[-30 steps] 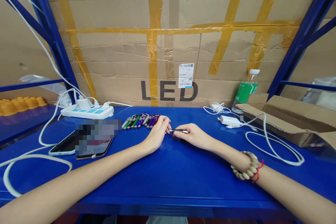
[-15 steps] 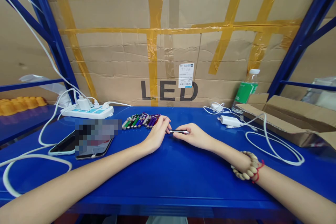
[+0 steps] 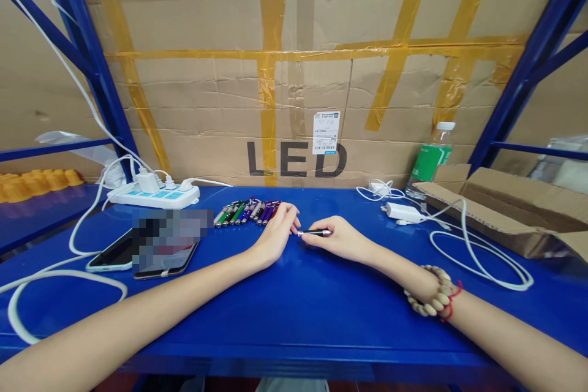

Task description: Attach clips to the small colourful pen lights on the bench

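My right hand (image 3: 342,237) pinches a small black mini flashlight (image 3: 315,233) with silver ends, held level just above the blue tabletop. A bright bluish-white spot shows at its left tip. My left hand (image 3: 277,229) rests on its side with fingers stretched out, palm toward that tip. Whether its fingertips touch the flashlight, I cannot tell. Beside the left hand, a row of mini flashlights (image 3: 243,212) in green, black, silver, purple and red lies on the table. The left hand partly hides the right end of the row.
Two phones (image 3: 110,251) (image 3: 168,263) lie at left, partly blurred out. Behind them sits a white power strip (image 3: 154,197) with cables. To the right are a white charger (image 3: 404,212), a bottle (image 3: 429,162) and an open cardboard box (image 3: 509,214). Taped cardboard (image 3: 220,116) stands at the back.
The flashlight's left tip has dipped slightly and now shows a bright bluish-white spot. My right fingers have shifted a little on it. My left hand stays almost still.
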